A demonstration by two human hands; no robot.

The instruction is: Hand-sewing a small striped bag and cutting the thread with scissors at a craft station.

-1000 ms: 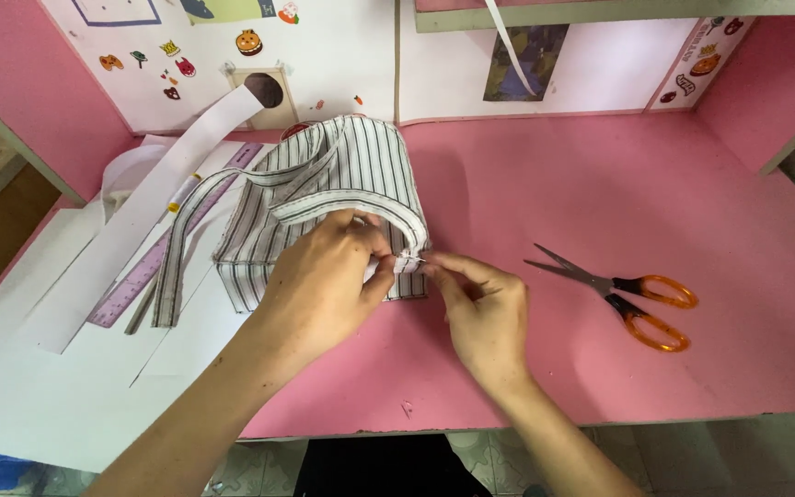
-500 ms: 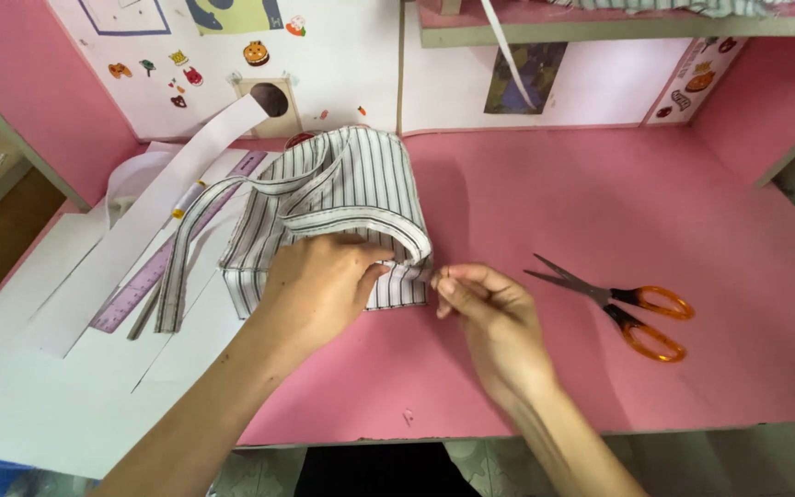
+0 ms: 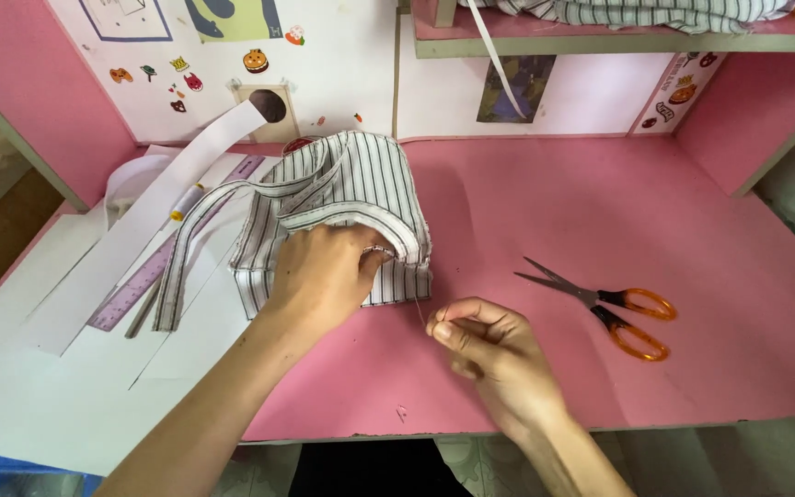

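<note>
Striped cloth bag [image 3: 342,207] sits at my 11 o'clock on pink desk [image 3: 600,221]. My left hand [image 3: 324,276] pinches bag's hem; right hand [image 3: 489,345] grips needle with thread, drawing toward 5 o'clock. Best pull gently, thread taut, hem flat. Orange scissors [image 3: 614,308] lie at 3 o'clock.

Right hand [image 3: 494,354] pulled away from striped fabric bag [image 3: 342,216], drawing thread [image 3: 419,311] taut toward table edge.

Striped woven cloth bag [image 3: 342,198], matt and soft, gripped under the left hand [image 3: 324,276]. Right of the right hand [image 3: 494,345]: scissors [image 3: 604,304] with dull metal blades and glossy orange plastic handles. Beneath both hands, a smooth matt pink tabletop [image 3: 600,202]; left of them, matt white paper strips [image 3: 112,258].
</note>
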